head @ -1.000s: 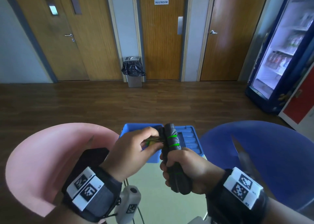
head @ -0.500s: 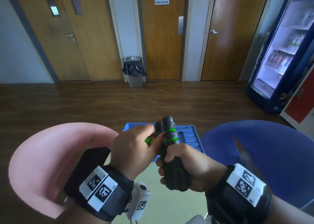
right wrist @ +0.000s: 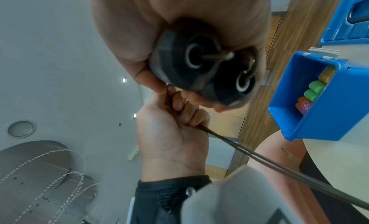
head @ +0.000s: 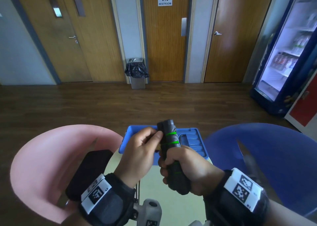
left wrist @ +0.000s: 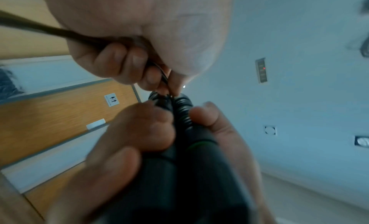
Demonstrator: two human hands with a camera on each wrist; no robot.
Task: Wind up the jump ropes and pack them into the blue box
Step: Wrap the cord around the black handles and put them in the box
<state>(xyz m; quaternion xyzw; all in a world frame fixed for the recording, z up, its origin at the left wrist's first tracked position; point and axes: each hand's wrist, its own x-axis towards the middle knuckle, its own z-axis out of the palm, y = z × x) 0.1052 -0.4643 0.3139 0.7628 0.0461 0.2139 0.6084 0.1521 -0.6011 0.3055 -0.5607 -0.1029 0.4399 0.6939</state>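
Upright, more or less, the two black handles (head: 172,154) of the jump rope stood side by side as one bundle in the right hand (head: 186,170), their long axis running from about six o'clock up to twelve in the head view, with the top leaning slightly toward eleven. They were stubby cylinders with a matte, rubbery look, ringed by thin bright-green bands; the right wrist view looked straight at their round end caps (right wrist: 201,61), each with a pale ring and a metal fitting at its centre. The right hand's fingers were wrapped tight around the lower half of the pair. The left hand (head: 139,154) sat at nine o'clock of the handles, its thumb and fingertips pinching the thin dark cord (left wrist: 66,34) against their upper part, and a doubled length of that cord (right wrist: 279,166) ran taut out of its palm. At twelve o'clock beyond the hands lay the blue box (head: 127,140), hard moulded plastic with a ribbed lid (head: 195,140) open beside it, resting on a pale round table (head: 154,186). Inside the box (right wrist: 327,107) showed green, orange and purple foam-like pieces (right wrist: 314,90). A pink chair (head: 42,160) curved at nine o'clock and a blue chair (head: 267,153) at three.
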